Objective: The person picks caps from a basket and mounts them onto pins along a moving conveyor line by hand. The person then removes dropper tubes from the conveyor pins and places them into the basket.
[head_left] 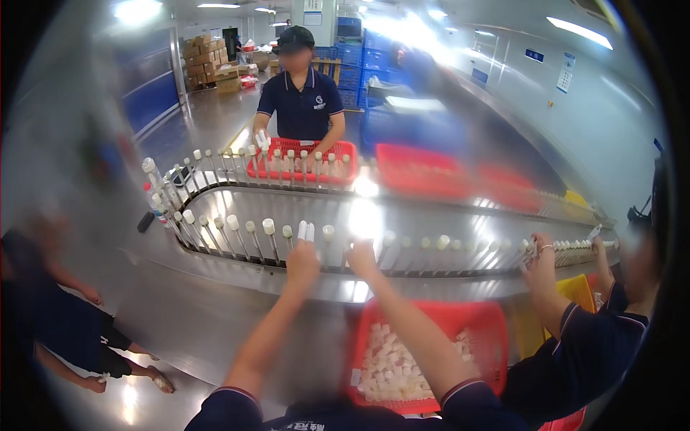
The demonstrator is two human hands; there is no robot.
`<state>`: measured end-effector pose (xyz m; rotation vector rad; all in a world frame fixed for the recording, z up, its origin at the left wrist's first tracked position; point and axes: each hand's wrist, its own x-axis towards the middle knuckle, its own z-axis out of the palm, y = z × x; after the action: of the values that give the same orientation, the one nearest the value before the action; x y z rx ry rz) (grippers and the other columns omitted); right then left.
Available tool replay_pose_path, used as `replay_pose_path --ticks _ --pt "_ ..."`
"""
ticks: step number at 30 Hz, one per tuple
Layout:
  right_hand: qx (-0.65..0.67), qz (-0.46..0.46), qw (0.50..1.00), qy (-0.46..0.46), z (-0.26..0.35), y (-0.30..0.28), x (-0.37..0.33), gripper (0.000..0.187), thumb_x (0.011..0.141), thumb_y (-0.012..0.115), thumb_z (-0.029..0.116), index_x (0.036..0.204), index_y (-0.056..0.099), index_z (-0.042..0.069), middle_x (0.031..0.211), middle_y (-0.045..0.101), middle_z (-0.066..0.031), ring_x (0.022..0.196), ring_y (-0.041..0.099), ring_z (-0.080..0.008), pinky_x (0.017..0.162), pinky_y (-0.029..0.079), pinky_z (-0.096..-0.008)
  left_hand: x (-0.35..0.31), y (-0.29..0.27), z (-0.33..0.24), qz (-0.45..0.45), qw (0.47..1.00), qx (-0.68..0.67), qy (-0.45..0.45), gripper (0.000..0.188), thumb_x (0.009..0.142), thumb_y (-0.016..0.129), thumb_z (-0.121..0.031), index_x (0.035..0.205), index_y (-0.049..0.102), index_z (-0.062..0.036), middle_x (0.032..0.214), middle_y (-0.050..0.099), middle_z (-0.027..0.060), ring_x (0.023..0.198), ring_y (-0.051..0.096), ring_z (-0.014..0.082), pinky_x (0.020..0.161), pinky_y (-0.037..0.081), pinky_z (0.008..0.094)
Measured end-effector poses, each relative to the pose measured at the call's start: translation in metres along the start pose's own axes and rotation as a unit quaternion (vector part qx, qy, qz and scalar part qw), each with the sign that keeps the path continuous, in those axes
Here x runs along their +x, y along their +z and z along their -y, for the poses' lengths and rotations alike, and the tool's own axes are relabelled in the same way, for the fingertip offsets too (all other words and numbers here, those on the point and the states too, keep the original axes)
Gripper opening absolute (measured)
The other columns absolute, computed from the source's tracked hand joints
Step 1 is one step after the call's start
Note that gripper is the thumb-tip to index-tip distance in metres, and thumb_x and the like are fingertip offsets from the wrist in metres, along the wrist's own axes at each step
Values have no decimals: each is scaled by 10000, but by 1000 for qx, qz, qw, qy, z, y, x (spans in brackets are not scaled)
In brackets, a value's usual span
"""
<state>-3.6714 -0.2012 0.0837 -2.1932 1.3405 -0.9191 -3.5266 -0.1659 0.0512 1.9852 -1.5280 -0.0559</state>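
Observation:
Upright in front of me, my left hand [302, 267] holds a couple of small white cylindrical pieces [306, 231] above its fingertips. To its right, my right hand [362, 259] reaches the same row with fingers drawn together; glare hides what they hold, if anything. Both hands are at a curved line of thin metal pins [274, 248], many topped with whitish cylindrical caps [269, 226]. One capped pin [328, 233] stands between my hands. Below my right forearm sits a red plastic basket [502, 345] with many loose white pieces [388, 370].
The pins follow a looped steel conveyor table [302, 205]. Across it, a co-worker [302, 100] handles white pieces over another red basket [351, 161]. At right, another person's hands [543, 255] work along the row. Someone [54, 323] is at the left. A bottle [151, 172] stands at the loop's end.

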Motion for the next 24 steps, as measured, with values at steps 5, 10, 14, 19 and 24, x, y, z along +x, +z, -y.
replay_pose_path --ticks 5,10,14,19,24 --pt "222 -17 973 53 -37 -42 -88 492 797 568 141 1252 392 74 1038 587 -160 937 583 -235 803 448 -312 -148 70 -44 145 971 -86 169 240 831 436 -204 908 549 -7 797 574 173 738 550 331 661 436 425" --pt "101 11 987 125 -195 -10 -233 253 780 557 133 1004 589 20 955 606 -121 878 574 -185 777 447 -289 -271 202 -76 481 790 24 378 270 617 579 -96 875 615 -26 879 584 190 821 583 284 658 462 397" --pt "-17 212 966 144 -268 34 -319 260 717 586 240 901 627 59 849 603 -171 817 590 -273 722 454 -349 -297 230 -49 487 703 182 486 355 686 563 -161 1032 584 -87 997 562 164 877 574 258 708 464 390" --pt "-181 307 931 80 -230 39 -323 293 701 564 291 899 626 84 818 600 -183 759 592 -325 723 439 -435 -313 231 -53 480 794 128 352 367 748 533 -257 1081 562 -106 1086 527 144 850 571 296 717 457 421" --pt "-239 303 922 20 -262 62 -330 278 698 561 237 923 611 82 855 592 -195 779 589 -337 726 451 -436 -317 244 -36 419 817 -31 396 401 772 512 -311 1092 543 -72 1066 532 152 766 576 330 674 455 431"
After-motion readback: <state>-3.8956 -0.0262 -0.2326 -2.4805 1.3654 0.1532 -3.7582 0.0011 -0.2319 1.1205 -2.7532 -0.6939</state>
